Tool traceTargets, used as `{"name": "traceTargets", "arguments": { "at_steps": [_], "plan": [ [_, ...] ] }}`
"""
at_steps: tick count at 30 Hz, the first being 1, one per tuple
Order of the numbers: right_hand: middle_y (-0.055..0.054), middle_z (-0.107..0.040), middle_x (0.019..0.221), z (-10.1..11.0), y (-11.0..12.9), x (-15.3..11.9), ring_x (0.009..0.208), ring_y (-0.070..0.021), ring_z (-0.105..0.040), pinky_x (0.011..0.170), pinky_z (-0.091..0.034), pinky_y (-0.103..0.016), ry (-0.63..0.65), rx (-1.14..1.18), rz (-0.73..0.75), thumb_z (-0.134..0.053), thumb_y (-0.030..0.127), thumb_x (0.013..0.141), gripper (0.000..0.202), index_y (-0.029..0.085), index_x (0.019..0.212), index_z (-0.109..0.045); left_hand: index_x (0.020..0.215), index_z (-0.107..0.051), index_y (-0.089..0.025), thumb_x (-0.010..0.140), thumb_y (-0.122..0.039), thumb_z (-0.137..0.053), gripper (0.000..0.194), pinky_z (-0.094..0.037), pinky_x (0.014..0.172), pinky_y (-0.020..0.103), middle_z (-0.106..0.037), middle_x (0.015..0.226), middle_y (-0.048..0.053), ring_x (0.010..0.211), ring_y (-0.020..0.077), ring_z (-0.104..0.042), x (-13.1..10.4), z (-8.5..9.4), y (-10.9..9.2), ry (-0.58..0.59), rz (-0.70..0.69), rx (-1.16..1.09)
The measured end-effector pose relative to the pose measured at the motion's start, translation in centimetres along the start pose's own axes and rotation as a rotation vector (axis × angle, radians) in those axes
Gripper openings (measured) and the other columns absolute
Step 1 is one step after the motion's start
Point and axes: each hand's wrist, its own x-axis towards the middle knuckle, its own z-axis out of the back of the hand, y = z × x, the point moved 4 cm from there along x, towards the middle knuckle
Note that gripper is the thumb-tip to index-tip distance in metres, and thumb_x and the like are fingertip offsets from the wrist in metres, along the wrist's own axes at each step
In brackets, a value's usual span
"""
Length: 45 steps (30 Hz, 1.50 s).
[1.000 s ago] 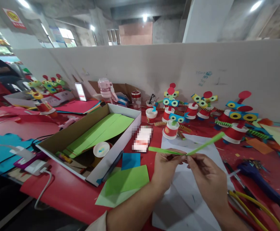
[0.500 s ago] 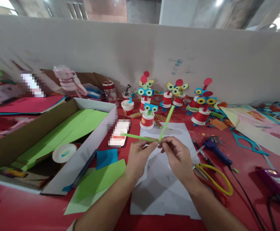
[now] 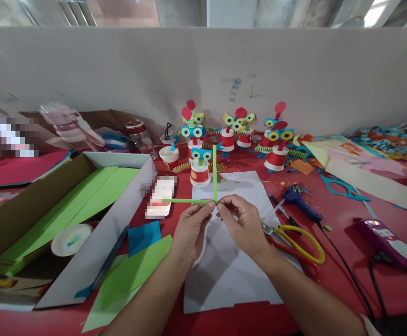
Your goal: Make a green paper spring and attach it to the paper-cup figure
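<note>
Two narrow green paper strips meet at a corner between my fingertips, one pointing away from me, the other out to the left. My left hand pinches them near the joint, its thumb on top. From the other side, my right hand has thumb and fingers closed on the same corner. Both hands are above a white paper sheet. Behind the strips stands a paper-cup figure with blue eyes and coiled paper arms.
At left, an open box holds green paper. Scissors, a blue glue gun and a purple device with a cord lie at right. Several cup figures line the back by the partition. A phone lies left of the sheet.
The camera view has turned to the right, so the scene sits farther left. The far-pointing strip has swung from a slant to nearly straight ahead. Both hands keep their pinch at the corner.
</note>
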Motion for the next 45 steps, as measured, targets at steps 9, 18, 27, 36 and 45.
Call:
{"name": "traceTargets", "arguments": {
  "at_steps": [9,18,27,36,45],
  "plan": [
    [-0.001,-0.059,0.076,0.1,0.2,0.0,0.068,-0.0149,-0.057,0.06,-0.044,-0.025,0.035,-0.174,0.125,-0.048,0.024,0.09,0.011,0.021,0.083,-0.056,0.069,-0.073,-0.02,0.065,-0.024,-0.078,0.008,-0.046,0.076,0.027,-0.069,0.072,0.0,0.075,0.0135,-0.06,-0.1,0.1,-1.3,0.023,-0.205,0.223],
    [-0.002,-0.06,0.076,0.3,0.4,0.2,0.068,-0.0145,-0.057,0.056,-0.042,-0.023,0.035,-0.13,0.07,-0.052,0.025,0.088,0.01,0.02,0.08,-0.056,0.064,-0.07,-0.017,0.067,-0.024,-0.076,0.01,-0.044,0.074,0.026,-0.064,0.066,-0.001,0.072,0.0128,-0.055,-0.5,-0.5,-1.6,0.066,-0.223,0.254],
    [0.001,-0.057,0.068,0.1,0.0,0.2,0.064,-0.0142,-0.054,0.06,-0.042,-0.025,0.066,-0.117,0.028,-0.049,0.028,0.09,0.015,0.021,0.078,-0.057,0.062,-0.07,-0.017,0.065,-0.025,-0.078,0.012,-0.042,0.072,0.026,-0.063,0.063,-0.002,0.068,0.0112,-0.053,-0.1,-0.1,-1.1,0.079,-0.126,0.185],
    [-0.001,-0.066,0.068,-0.2,-0.6,0.2,0.064,-0.0144,-0.064,0.061,-0.052,-0.025,-0.025,0.246,-0.158,-0.067,0.033,0.078,0.015,0.018,0.078,-0.066,0.063,-0.071,-0.017,0.065,-0.025,-0.078,0.011,-0.042,0.073,0.025,-0.065,0.065,-0.001,0.07,0.011,-0.055,0.0,0.0,-0.9,0.069,-0.122,0.161],
    [0.001,-0.069,0.068,-0.2,-1.5,0.6,0.063,-0.0127,-0.065,0.058,-0.051,-0.024,-0.021,0.464,-0.265,-0.074,0.027,0.069,0.01,0.02,0.075,-0.072,0.072,-0.072,-0.018,0.074,-0.025,-0.073,0.008,-0.043,0.08,0.027,-0.068,0.074,0.0,0.078,0.0128,-0.058,0.3,0.3,-0.8,0.167,-0.165,0.247]
  ]
}}
